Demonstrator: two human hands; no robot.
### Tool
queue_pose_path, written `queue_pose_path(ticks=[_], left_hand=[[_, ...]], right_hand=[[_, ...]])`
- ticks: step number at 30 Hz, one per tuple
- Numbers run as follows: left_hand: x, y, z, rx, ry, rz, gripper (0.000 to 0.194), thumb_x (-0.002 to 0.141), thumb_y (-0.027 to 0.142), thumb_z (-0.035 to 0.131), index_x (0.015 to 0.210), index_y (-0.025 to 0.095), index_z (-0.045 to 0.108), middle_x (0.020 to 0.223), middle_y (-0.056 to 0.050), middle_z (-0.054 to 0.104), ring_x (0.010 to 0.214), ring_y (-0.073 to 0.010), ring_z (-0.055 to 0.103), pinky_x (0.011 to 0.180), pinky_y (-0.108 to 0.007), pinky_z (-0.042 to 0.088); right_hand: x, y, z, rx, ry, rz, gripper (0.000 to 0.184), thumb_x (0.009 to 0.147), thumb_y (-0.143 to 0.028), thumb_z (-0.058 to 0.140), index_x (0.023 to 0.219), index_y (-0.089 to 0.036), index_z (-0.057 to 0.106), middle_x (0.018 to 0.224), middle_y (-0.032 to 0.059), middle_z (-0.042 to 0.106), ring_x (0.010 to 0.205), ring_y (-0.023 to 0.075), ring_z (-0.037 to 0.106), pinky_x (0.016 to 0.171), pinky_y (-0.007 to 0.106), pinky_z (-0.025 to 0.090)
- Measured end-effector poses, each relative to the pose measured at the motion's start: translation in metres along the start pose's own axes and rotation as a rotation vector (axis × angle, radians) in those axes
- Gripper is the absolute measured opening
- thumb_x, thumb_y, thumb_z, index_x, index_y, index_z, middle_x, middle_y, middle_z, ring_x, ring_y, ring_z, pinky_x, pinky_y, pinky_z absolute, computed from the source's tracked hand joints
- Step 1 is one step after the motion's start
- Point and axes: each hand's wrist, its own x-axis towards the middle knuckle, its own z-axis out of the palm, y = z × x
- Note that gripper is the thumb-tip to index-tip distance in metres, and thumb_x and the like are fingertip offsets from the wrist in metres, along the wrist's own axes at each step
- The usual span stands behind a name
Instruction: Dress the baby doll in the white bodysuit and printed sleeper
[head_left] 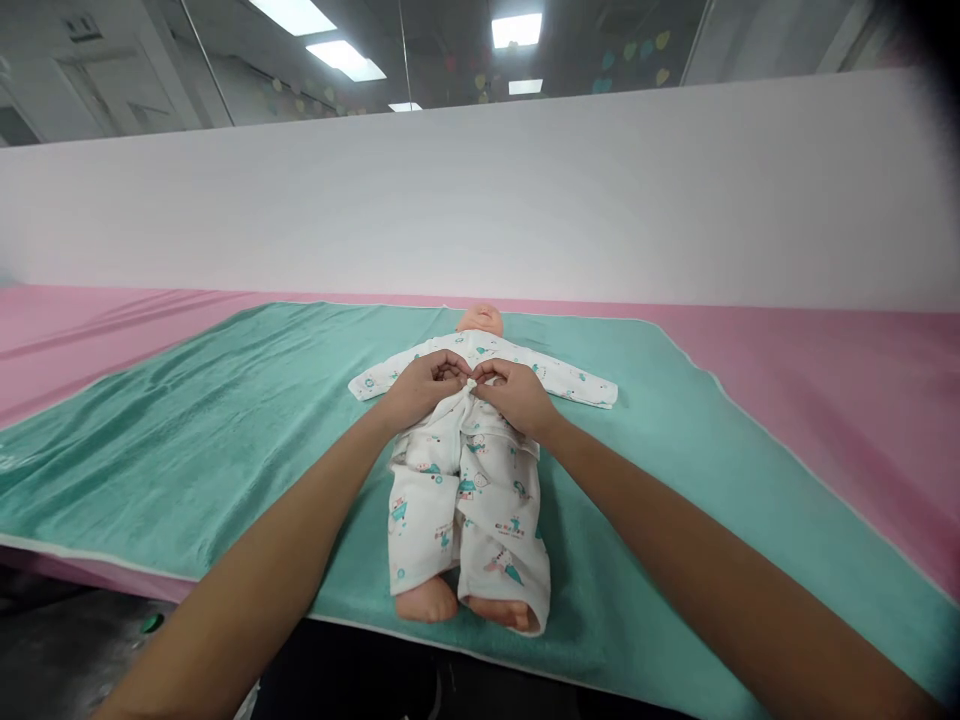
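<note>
A baby doll (427, 601) lies on its back with its head at the far side and its feet toward me. It wears a white printed top (574, 380) with both sleeves spread out, and matching printed pants (424, 500). Over the doll's belly, my left hand (431, 385) and my right hand (514, 392) pinch the front of the white top from either side. Their fingertips almost meet at a bunched bit of cloth. Whether a fastener sits between the fingers is too small to tell.
A wrinkled green towel (247, 430) lies under the doll, over a pink cover (847, 400). Behind the table rises a white wall panel (480, 210) with a mirror or window (450, 50) above it. Below the near edge, a small green object (151, 623) is on the dark floor.
</note>
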Motion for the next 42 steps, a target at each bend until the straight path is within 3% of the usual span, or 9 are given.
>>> queue_pose_path(ticks=[5, 11, 20, 26, 35, 42], left_hand=[[0.0, 0.001, 0.001, 0.133, 0.007, 0.004, 0.018, 0.075, 0.03, 0.058, 0.088, 0.018, 0.061, 0.073, 0.0, 0.053, 0.067, -0.0104, 0.046, 0.062, -0.022, 0.036], [-0.001, 0.006, 0.008, 0.357, 0.019, -0.016, 0.022, 0.071, 0.038, 0.064, 0.085, 0.021, 0.063, 0.062, 0.004, 0.044, 0.059, -0.0096, 0.039, 0.053, -0.022, 0.029], [-0.003, 0.008, 0.004, 0.211, 0.013, -0.056, 0.023, 0.078, 0.036, 0.056, 0.091, 0.019, 0.063, 0.071, 0.0, 0.055, 0.054, -0.0079, 0.041, 0.048, -0.021, 0.03], [-0.002, 0.004, 0.004, 0.223, 0.03, 0.012, 0.022, 0.075, 0.034, 0.06, 0.092, 0.019, 0.063, 0.079, -0.001, 0.059, 0.072, -0.012, 0.051, 0.062, -0.023, 0.039], [-0.002, 0.006, 0.006, 0.259, 0.073, -0.012, 0.02, 0.077, 0.033, 0.056, 0.089, 0.018, 0.062, 0.073, 0.0, 0.055, 0.068, -0.0114, 0.048, 0.062, -0.022, 0.038], [0.0, 0.003, 0.005, 0.252, 0.065, -0.006, 0.02, 0.077, 0.034, 0.055, 0.089, 0.019, 0.062, 0.073, 0.001, 0.053, 0.068, -0.0116, 0.047, 0.061, -0.023, 0.037]], right_hand=[[0.004, 0.005, -0.006, 0.028, -0.042, 0.032, 0.014, 0.065, -0.024, 0.058, 0.077, -0.02, 0.064, 0.068, -0.0019, 0.061, 0.052, 0.0089, 0.048, 0.053, 0.023, 0.038], [0.003, 0.007, -0.004, 0.09, -0.025, 0.143, 0.008, 0.065, -0.023, 0.053, 0.062, -0.019, 0.059, 0.047, -0.0056, 0.046, 0.038, 0.0063, 0.035, 0.042, 0.022, 0.03], [-0.005, 0.007, 0.003, 0.098, 0.138, -0.005, 0.006, 0.069, -0.025, 0.056, 0.071, -0.02, 0.057, 0.076, -0.0018, 0.061, 0.062, 0.0103, 0.05, 0.062, 0.025, 0.039], [-0.011, 0.009, 0.001, 0.13, 0.118, -0.016, 0.01, 0.073, -0.03, 0.057, 0.078, -0.021, 0.057, 0.08, -0.0013, 0.06, 0.067, 0.011, 0.051, 0.063, 0.026, 0.039], [-0.013, 0.003, -0.003, 0.202, 0.025, 0.027, 0.017, 0.073, -0.034, 0.058, 0.084, -0.021, 0.06, 0.083, 0.0007, 0.061, 0.071, 0.0125, 0.054, 0.064, 0.027, 0.042], [-0.013, 0.002, 0.001, 0.056, 0.054, 0.014, 0.011, 0.071, -0.029, 0.059, 0.078, -0.021, 0.06, 0.08, -0.0022, 0.062, 0.067, 0.0107, 0.052, 0.067, 0.027, 0.041]])
